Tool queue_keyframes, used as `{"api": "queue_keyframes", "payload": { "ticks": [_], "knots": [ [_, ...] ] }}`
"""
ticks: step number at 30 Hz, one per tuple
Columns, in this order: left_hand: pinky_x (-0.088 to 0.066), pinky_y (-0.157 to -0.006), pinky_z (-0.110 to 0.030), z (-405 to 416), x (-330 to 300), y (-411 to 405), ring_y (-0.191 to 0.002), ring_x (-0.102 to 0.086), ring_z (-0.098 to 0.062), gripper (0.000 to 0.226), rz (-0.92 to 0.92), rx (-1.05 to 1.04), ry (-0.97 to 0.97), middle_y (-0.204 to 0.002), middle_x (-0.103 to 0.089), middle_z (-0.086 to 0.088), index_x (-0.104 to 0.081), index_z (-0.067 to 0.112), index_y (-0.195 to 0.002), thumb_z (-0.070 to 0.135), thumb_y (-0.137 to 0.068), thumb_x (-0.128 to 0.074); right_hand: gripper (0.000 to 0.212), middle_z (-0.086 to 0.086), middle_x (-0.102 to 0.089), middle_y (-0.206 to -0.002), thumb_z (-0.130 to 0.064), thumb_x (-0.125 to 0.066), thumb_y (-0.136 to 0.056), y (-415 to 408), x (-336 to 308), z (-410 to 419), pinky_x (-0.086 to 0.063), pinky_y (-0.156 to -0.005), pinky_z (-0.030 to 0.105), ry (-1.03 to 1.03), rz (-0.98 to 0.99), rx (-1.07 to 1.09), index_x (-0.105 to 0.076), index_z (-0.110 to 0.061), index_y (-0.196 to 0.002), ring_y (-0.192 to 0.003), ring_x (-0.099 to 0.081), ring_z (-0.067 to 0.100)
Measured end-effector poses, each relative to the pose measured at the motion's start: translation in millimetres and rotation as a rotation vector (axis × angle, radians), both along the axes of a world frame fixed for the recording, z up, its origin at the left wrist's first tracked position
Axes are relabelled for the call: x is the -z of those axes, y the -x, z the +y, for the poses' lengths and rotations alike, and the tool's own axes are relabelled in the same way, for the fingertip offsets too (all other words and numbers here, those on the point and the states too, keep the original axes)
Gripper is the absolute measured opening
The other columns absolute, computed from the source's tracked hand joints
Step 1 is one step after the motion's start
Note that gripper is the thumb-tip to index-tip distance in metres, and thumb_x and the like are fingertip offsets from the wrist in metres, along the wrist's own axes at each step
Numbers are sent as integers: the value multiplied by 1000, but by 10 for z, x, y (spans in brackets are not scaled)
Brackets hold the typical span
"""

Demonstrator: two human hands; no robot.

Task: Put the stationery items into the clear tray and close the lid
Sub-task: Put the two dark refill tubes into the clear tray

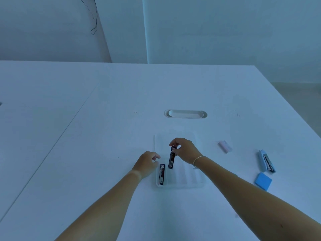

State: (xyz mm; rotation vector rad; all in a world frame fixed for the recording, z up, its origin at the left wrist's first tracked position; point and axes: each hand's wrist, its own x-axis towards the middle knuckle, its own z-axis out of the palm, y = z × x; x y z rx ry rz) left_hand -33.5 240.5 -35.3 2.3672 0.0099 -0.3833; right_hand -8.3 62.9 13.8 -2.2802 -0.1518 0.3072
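Observation:
The clear tray lies on the white table in front of me, its lid open and flat on the far side. One dark lead case lies in the tray's leftmost slot. My right hand pinches the top of a second dark lead case, holding it tilted over the tray's second slot. My left hand rests at the tray's left edge, fingers curled, touching the rim beside the first case.
To the right on the table lie a pink eraser, a light blue stapler and a blue sticky-note pad. An oval cable grommet sits behind the tray. The table's right edge runs diagonally.

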Motion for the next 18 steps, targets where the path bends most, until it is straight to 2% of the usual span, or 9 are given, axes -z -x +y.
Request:
{"api": "queue_keyframes", "payload": {
  "ticks": [4,9,12,15,18],
  "knots": [
    [-40,-76,-24,104,-54,-34,-85,-50,-16,25,-29,-24,-6,-102,-52,-2,-62,15,-112,13,-90,-49,16,14,-64,-104,-1,-54,-87,51,84,154,-51,-84,32,6,10,-47,-64,-8,-97,-88,-62,28],
    [-41,-78,-24,176,-127,-48,-88,-51,-17,25,-61,-46,-13,-108,-57,-7,-63,14,-111,12,-91,-48,17,14,-64,-107,-3,-53,-88,144,224,297,-49,-86,31,16,34,-61,-63,-8,-101,-94,-63,28],
    [-42,-78,-25,195,-156,-51,-89,-52,-17,26,-68,-46,-14,-110,-57,-7,-63,14,-112,12,-92,-48,20,11,-64,-111,-8,-53,-89,219,330,325,-45,-91,29,94,24,-112,-64,-10,-105,-101,-60,25],
    [-42,-79,-24,180,-194,-62,-88,-51,-17,25,-83,-45,-18,-111,-57,-6,-63,14,-113,13,-92,-49,24,5,-58,-121,-13,-55,-88,273,374,295,-43,-96,29,161,-12,-138,-63,-14,-111,-109,-55,21],
    [-41,-79,-24,127,-233,-81,-89,-51,-16,25,-94,-32,-23,-110,-58,-6,-63,15,-112,13,-92,-49,29,5,-53,-126,-11,-56,-87,245,317,197,-43,-96,29,157,-64,-98,-61,-15,-115,-110,-55,22]
  ]
}}
